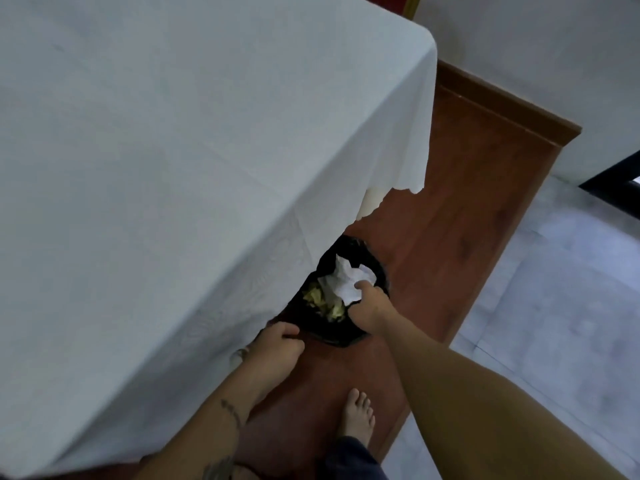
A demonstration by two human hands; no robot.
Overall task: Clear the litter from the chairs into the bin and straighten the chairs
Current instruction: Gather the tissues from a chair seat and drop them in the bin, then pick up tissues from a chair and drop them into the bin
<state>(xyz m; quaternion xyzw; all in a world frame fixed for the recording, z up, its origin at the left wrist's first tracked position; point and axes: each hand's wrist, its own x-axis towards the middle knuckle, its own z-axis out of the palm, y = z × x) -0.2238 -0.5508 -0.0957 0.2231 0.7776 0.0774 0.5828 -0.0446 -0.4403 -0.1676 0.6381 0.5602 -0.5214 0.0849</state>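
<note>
Head view looks steeply down past a tabletop (156, 140) draped in a white tablecloth (391, 147), which fills the upper left and centre of the frame and overhangs part of the bin (346, 336) below centre. That bin, lined with a black bag, stands on a reddish wooden floor strip (467, 209); yellowish scraps (320, 299) lie inside it. Right hand (369, 308) is closed on crumpled white paper (348, 280) just over the bin's mouth. Left hand (278, 342) pinches the bag's near edge, beside the hanging cloth. A bare foot (358, 415) stands on the wood at lower centre. Pale grey tiles (554, 306) cover the right side, and a white wall (554, 64) rises at upper right.
</note>
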